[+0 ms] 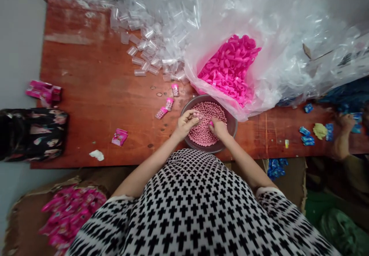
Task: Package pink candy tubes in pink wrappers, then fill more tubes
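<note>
Pinches a clear tube (pixel 197 115) in the left hand (pixel 186 124), over the left part of a bowl (pixel 234 133) at the near edge of the counter (pixel 86 106). Cannot tell the pink seen through the tube as contents or as the beads (pixel 204 137) behind. Grips a small pink piece (pixel 211 123), mostly covered, in the closed right hand (pixel 220 128), over the right part of the same bowl, with a gap between the two hands. Has the beads spread across the bowl, below both hands.

Has, just beyond the bowl to the left, three capped vials (pixel 169 104) of beads, and behind them, toward the far edge, a loose pile of tubes (pixel 150 52). Shows, just behind the bowl, an open plastic bag (pixel 268 71) full of pink caps (pixel 227 71).

Has, left along the near edge, a pink packet (pixel 119 137) and a white scrap (pixel 97 155); by the left edge, a pink bundle (pixel 43 91); at the near left corner, a flowered black bag (pixel 34 133). Shows, toward the right end, a yellow lump (pixel 319 131) between blue packets (pixel 307 140), with another person's hand (pixel 347 122) near them
</note>
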### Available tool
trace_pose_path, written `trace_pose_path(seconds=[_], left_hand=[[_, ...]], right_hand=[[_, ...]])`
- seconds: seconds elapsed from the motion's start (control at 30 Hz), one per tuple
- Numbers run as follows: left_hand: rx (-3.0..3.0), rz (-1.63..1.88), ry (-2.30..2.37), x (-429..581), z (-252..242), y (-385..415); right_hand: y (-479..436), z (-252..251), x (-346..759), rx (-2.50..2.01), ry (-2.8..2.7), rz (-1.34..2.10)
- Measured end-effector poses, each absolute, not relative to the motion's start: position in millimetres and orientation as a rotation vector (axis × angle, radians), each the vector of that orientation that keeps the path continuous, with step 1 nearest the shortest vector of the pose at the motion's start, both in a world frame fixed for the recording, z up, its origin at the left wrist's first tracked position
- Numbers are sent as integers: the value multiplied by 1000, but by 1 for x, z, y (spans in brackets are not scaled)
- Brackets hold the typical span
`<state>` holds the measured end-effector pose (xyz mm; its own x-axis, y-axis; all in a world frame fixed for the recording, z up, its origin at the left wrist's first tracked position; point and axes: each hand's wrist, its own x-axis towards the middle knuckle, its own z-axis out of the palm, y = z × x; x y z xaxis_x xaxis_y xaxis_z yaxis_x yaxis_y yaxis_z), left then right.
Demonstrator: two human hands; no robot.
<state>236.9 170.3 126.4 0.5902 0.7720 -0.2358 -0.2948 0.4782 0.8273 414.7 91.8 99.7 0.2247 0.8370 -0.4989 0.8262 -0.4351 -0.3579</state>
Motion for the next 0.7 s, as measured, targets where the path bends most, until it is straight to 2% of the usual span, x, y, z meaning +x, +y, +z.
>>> trace_pose_path(seconds=[0.13, 0.27, 0.4, 0.57, 0.7], left_hand=[[986, 693, 728, 234, 112, 166], [1130, 683, 766, 231, 100, 163], [1201, 678, 742, 231, 100, 162], [1261, 680, 692, 238, 108, 160], [1239, 720, 710, 245, 110, 156]], right_hand=[[89, 75, 403, -2522, -1760, 1044], [86, 79, 412, -2513, -1752, 1003], [86, 110, 425, -2389, -1669, 884], [94, 165, 416, -1760, -1522, 713], [103, 184, 405, -1667, -1570, 753]])
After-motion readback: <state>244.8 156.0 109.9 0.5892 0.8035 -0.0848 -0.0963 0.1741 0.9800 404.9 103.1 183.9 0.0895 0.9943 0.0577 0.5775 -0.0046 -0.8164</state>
